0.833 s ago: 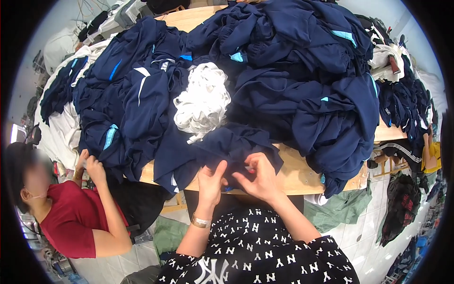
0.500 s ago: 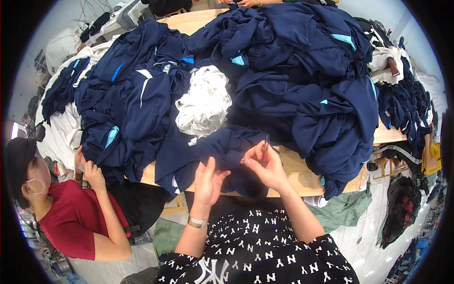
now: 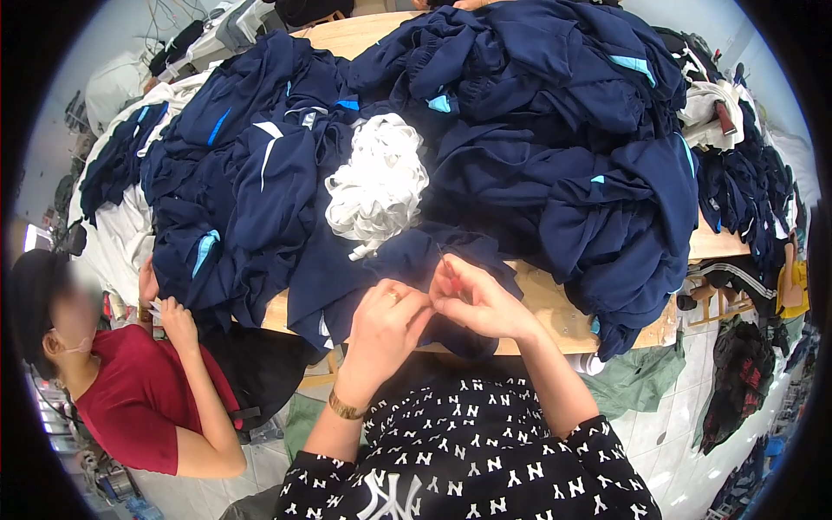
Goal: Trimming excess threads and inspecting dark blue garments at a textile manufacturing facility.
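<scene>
My left hand [image 3: 387,322], a ring on one finger and a gold-coloured band at the wrist, is closed in a pinch with its fingertips turned toward my other hand. Its fingertips meet the fingers of my right hand [image 3: 482,300], which is curled closed as well. A thin dark sliver shows above the right fingers; I cannot make out its kind. What the fingertips hold is hidden or too small to see. Under and just beyond both hands lies a navy garment [image 3: 407,256], crumpled at the table's front edge. A heap of white loops or strips [image 3: 378,186] sits behind it.
Navy garments [image 3: 555,165] with light-blue trim pile high across the right, and more navy garments [image 3: 234,173] cover the left of the wooden table [image 3: 555,316]. At my left a person in a red shirt [image 3: 143,399] handles the pile's edge. Green cloth [image 3: 637,381] lies on the tiled floor.
My left hand has turned over and moved right, its loosely spread fingers now pinched against my right hand's. The right hand has shifted slightly left and curled over.
</scene>
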`<state>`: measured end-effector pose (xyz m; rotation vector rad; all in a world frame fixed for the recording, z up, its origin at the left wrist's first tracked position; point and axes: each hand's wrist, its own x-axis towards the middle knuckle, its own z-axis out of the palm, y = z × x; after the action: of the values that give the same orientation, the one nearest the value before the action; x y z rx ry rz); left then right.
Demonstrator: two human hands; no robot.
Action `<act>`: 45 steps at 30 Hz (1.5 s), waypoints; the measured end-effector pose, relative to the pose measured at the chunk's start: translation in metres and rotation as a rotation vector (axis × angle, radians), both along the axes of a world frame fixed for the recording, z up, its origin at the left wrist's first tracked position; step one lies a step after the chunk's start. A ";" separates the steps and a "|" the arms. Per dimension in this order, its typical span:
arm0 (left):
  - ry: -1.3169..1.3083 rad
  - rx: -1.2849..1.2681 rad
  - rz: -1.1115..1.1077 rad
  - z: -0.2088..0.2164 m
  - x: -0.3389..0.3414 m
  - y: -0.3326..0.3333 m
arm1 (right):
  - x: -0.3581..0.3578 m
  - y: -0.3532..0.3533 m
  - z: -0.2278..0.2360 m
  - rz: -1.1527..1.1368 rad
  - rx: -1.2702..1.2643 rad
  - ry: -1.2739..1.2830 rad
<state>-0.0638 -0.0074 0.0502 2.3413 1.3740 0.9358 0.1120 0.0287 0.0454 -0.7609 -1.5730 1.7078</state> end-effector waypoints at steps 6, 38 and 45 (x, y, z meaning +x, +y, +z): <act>0.025 -0.216 0.029 -0.008 -0.007 -0.004 | 0.000 0.001 -0.017 -0.307 -0.049 -0.068; -0.341 -0.332 0.090 -0.055 -0.033 -0.016 | 0.008 -0.002 -0.031 0.049 0.629 -0.768; -0.324 -0.235 0.071 -0.059 -0.034 -0.015 | 0.005 0.014 -0.032 0.195 0.845 -0.870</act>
<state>-0.0979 -0.0222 -0.0093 1.8844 1.3566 1.0550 0.1171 0.0427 0.0131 -0.9414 -2.7416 0.6217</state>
